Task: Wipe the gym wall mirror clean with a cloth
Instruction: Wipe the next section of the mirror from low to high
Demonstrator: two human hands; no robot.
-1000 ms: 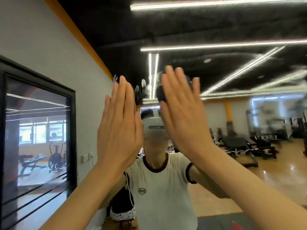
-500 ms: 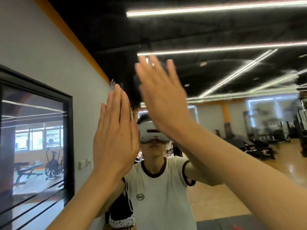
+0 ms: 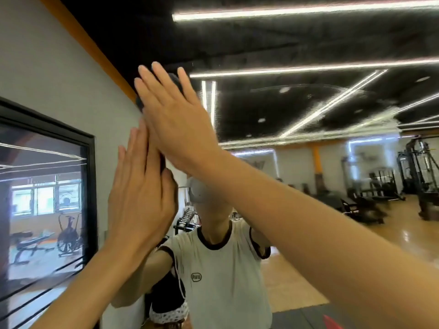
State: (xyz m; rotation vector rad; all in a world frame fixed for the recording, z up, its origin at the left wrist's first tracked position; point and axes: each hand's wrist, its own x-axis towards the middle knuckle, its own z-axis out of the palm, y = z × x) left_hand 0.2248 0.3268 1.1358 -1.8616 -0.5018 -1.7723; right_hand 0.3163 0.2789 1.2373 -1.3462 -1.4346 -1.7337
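My right hand (image 3: 175, 122) is spread flat, pressing the dark cloth (image 3: 177, 83) on the mirror (image 3: 308, 115) to wipe high. My left hand (image 3: 140, 193) lies flat too, for support, I think.

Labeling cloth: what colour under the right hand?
Dark, black or charcoal cloth, edges peeking past the right hand; head view.

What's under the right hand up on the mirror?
A dark cloth peeks out between and beside the right hand's straight fingers, pressed flat against the mirror. Most of the cloth is covered by the hand.
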